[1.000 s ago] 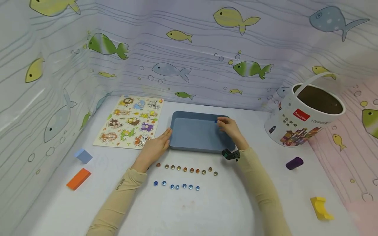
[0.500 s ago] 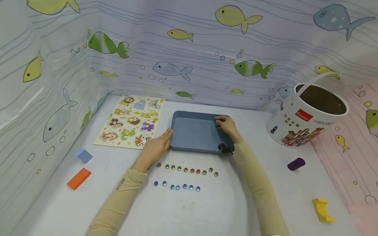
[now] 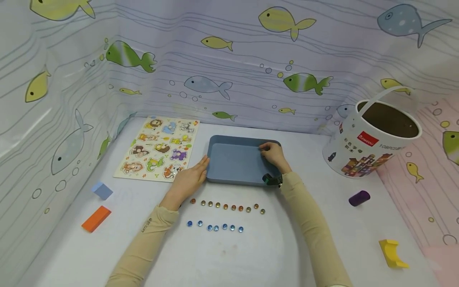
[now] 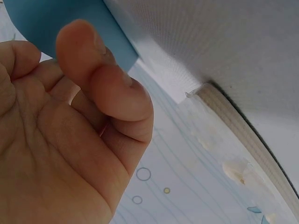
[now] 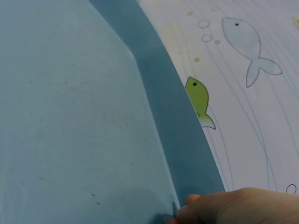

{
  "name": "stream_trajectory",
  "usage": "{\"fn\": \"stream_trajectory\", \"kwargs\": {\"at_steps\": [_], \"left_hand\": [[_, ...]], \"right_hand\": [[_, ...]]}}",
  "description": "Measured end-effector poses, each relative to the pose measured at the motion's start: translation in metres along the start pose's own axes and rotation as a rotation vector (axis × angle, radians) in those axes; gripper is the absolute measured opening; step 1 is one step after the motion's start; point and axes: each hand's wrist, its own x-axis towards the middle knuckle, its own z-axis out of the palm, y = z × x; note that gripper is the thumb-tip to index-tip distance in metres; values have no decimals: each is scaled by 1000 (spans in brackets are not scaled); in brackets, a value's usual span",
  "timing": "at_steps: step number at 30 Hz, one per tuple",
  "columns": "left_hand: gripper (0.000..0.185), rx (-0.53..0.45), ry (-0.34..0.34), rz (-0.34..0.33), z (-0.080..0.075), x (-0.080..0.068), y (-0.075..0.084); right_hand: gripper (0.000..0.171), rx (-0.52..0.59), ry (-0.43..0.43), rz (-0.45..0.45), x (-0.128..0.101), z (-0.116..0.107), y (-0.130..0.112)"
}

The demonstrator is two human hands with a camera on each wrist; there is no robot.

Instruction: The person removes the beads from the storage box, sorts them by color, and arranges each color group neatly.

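A shallow blue-grey tray (image 3: 236, 162) lies flat on the table. My left hand (image 3: 187, 181) rests against its left wall, fingers together and fairly straight; in the left wrist view the fingertips (image 4: 122, 95) are near the tray's blue side. Reaching over the tray's right side, my right hand (image 3: 274, 154) has its fingertips down inside by the far right corner. It pinches a small blue glass bead (image 5: 164, 218), mostly hidden behind the fingers. In front of the tray runs a row of amber and orange glass beads (image 3: 225, 206), with a row of blue glass beads (image 3: 224, 226) nearer.
An animal puzzle board (image 3: 157, 149) lies left of the tray. A light blue block (image 3: 102, 190) and an orange block (image 3: 96, 219) are at the left. To the right stand a white bucket (image 3: 369, 147), a purple cylinder (image 3: 359, 198) and a yellow arch block (image 3: 392, 254).
My right hand has shifted slightly left and its wrist has come over the tray's near right corner. The blue bead at its fingertips has gone out of sight in the head view. My left hand stays put.
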Motion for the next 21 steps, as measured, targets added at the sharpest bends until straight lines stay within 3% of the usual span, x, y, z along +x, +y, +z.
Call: {"fn": "stream_trajectory", "kwargs": {"at_steps": [4,10,17,21], "left_hand": [[48,5,0,2,1,0,1],[48,-6,-5,-5,2,0,1],[48,-5,9,-4,1,0,0],[49,-10,9,-5,0,0,0]], "right_hand": [[28,29,-30,-28,-1,1,2],[29,172,-71,-43,-8,-4,-2],[31,235,-96,-103,-33,-15,-13],[34,325,-130,-105,-52,-20,-17]]}}
